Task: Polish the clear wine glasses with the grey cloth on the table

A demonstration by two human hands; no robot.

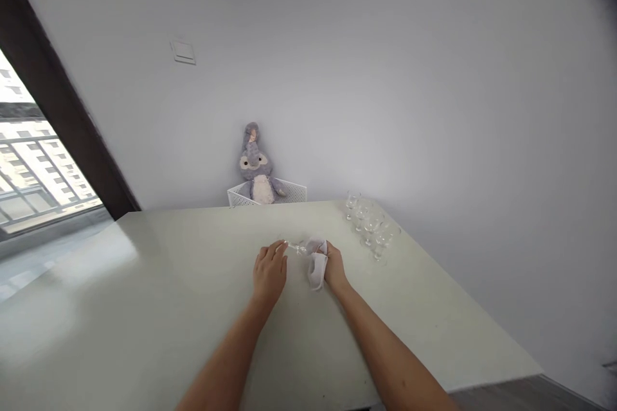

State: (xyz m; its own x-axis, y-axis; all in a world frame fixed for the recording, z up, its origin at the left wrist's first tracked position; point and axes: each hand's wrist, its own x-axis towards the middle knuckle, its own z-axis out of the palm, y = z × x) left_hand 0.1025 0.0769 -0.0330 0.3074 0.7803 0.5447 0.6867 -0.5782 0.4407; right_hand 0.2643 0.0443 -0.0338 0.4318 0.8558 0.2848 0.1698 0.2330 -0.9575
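Note:
Between my hands, a small clear stemmed glass point(297, 248) lies on its side in the air above the table. My left hand point(270, 271) pinches the foot end of it. A white cloth point(317, 270) covers the bowl end, and part of it hangs down. My right hand point(335, 264) is closed around the cloth and the bowl; its fingertips are mostly hidden by the cloth. To the right stand several more clear stemmed glasses point(371, 229), in a row along the table's right edge.
The pale table point(193, 282) reaches the wall, its right edge running diagonally. Behind it, a grey plush toy point(263, 187) sits in a white perforated basket point(297, 192). A light switch point(184, 51) is on the wall. At far left is a dark-framed window.

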